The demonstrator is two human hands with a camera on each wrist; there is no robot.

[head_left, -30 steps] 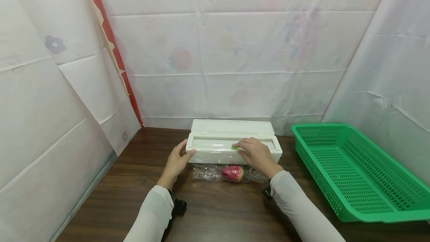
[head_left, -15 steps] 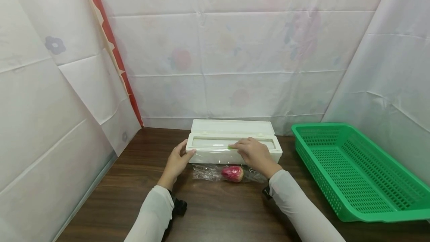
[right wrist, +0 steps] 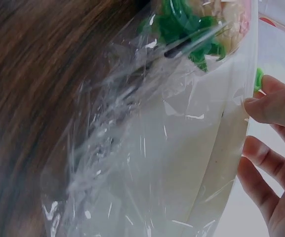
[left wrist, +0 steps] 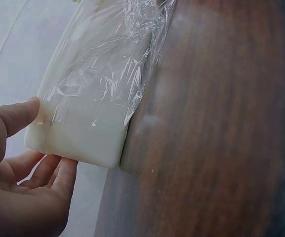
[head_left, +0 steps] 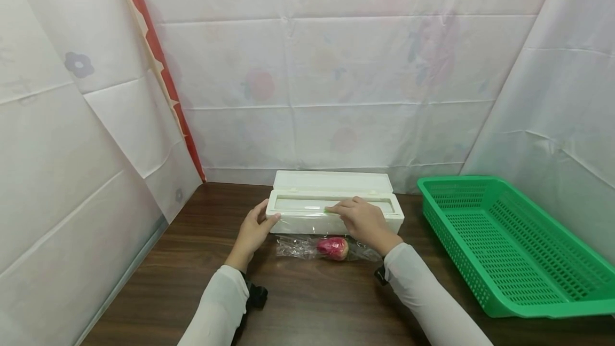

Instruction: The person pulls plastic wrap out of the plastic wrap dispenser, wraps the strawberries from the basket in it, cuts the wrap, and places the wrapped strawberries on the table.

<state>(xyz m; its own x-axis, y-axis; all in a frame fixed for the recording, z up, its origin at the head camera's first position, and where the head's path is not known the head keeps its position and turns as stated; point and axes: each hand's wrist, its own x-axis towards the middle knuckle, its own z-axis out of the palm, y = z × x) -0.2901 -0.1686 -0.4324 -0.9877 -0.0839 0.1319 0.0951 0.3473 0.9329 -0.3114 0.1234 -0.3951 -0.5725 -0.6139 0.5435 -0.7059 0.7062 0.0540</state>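
A white cling film dispenser [head_left: 307, 223] lies lengthwise on the table with its lid [head_left: 333, 181] tipped back. Clear cling film [left wrist: 102, 94] hangs down over its front. My left hand [head_left: 253, 231] grips the dispenser's left end, thumb on the upper edge and the other fingers round the end, as the left wrist view shows. With thumb and forefinger my right hand [head_left: 365, 222] pinches a small green slide cutter [right wrist: 259, 79] on the front rim. Under the film in front lies a pink and cream piece [head_left: 332, 248] with green leaves; its kind is unclear.
A green perforated plastic basket [head_left: 473, 282] stands at the right of the brown wooden table [head_left: 307, 303]. White patterned sheets [head_left: 307, 68] hang behind and at both sides. Black wrist cameras [head_left: 257, 296] are strapped under both sleeves.
My right hand has slid the green cutter a short way left along the dispenser's rim, slowing in the last half second. The left hand, dispenser and pink piece have stayed put.
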